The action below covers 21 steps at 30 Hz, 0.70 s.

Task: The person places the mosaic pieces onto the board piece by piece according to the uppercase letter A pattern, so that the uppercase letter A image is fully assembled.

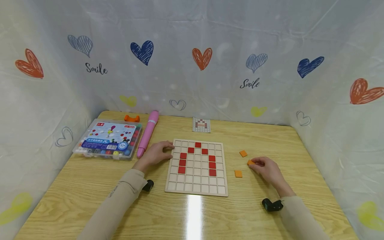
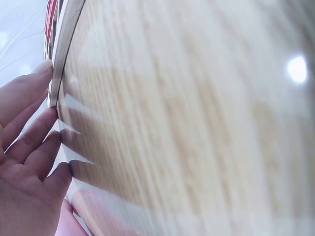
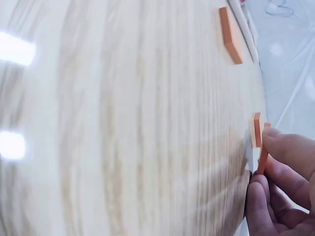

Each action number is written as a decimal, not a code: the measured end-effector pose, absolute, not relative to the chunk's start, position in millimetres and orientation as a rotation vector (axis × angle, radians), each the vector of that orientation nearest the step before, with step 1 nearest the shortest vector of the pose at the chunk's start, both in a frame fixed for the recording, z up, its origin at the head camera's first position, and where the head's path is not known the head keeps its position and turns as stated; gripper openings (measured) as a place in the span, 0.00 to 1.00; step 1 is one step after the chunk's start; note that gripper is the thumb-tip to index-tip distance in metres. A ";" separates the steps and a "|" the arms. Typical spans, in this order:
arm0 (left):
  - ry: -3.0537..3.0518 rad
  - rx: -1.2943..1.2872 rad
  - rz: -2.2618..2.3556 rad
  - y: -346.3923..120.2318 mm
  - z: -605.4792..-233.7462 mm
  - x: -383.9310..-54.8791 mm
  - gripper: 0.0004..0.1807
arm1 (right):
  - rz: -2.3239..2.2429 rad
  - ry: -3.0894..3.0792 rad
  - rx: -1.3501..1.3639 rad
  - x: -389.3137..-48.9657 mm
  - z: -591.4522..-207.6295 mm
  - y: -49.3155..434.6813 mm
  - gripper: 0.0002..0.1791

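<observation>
A square wooden grid board (image 1: 196, 181) lies mid-table, with several red tiles (image 1: 212, 165) set in an arch across its cells. My left hand (image 1: 154, 153) rests beside the board's left edge; in the left wrist view the thumb (image 2: 34, 81) and index finger touch its side. Right of the board, my right hand (image 1: 268, 170) pinches an orange square tile (image 3: 264, 160) between thumb and fingers, tilted on its edge close to the tabletop. Two more orange tiles lie flat: one farther back (image 1: 243, 153), another nearer the board (image 1: 238, 173).
Behind the board lies a small pattern card (image 1: 201, 125) showing a grid. At the left are a clear plastic box (image 1: 109, 136) of coloured pieces, a pink pen-shaped object (image 1: 148, 133) and an orange bracket-like piece (image 1: 132, 118). White curtain walls (image 1: 177, 80) enclose the table.
</observation>
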<state>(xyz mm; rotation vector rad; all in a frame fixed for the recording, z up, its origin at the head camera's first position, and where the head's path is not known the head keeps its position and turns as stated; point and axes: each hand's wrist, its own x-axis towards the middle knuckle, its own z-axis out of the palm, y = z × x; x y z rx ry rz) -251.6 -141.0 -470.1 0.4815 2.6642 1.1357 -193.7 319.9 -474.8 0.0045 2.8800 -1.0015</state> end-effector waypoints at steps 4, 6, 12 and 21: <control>2.667 0.490 1.136 -141.0 -470.1 -252.1 0.20 | -1.082 2.837 0.107 -193.3 -471.4 315.5 0.24; 2.672 0.494 1.132 -140.6 -470.5 -252.1 0.20 | -1.155 2.816 0.152 -192.4 -471.4 312.8 0.25; 2.681 0.509 1.130 -139.5 -469.8 -251.5 0.20 | -1.305 2.827 0.209 -188.6 -466.7 298.6 0.27; 2.670 0.484 1.120 -140.8 -469.3 -251.3 0.21 | -1.367 2.849 -0.053 -184.2 -449.0 258.0 0.22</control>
